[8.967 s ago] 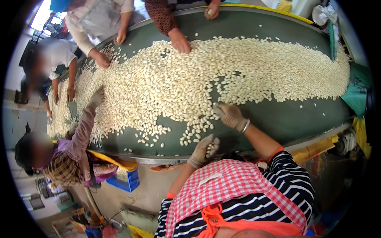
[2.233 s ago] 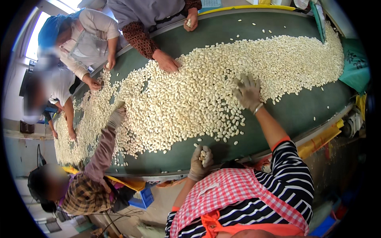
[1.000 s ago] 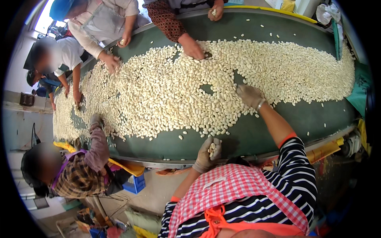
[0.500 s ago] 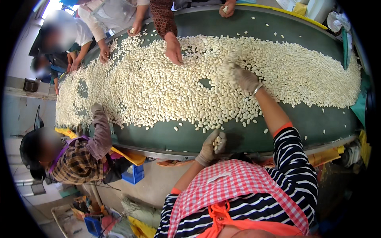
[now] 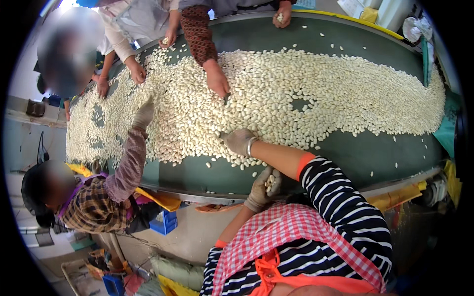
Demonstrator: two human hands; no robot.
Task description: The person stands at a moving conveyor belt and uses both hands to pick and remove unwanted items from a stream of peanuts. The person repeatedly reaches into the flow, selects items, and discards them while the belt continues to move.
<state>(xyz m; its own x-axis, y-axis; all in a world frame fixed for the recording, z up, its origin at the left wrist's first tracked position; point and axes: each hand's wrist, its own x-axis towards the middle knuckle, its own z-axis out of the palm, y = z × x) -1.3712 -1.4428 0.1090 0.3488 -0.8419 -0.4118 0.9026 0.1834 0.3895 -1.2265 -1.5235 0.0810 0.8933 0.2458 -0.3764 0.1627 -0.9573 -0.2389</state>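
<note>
White beans lie in a wide, thick layer on a dark green belt. My left hand, in a pale glove, is at the near edge of the belt, fingers curled up around several beans. Gloved as well, my right hand reaches left over the near edge of the layer, just beyond my left hand. Its fingers are drawn together and bent down onto the beans; what they grip, if anything, is hidden. A metal bangle circles my right wrist.
Across the belt, a co-worker's bare hand touches the beans, and another hand holds some. At left, a co-worker's gloved hand reaches in from the near side. A blue crate stands below the belt's rim.
My right hand has moved left and nearer from the middle of the beans, where a bare gap now shows. Stray beans have shifted slightly left. The left co-worker's gloved hand reaches farther in.
</note>
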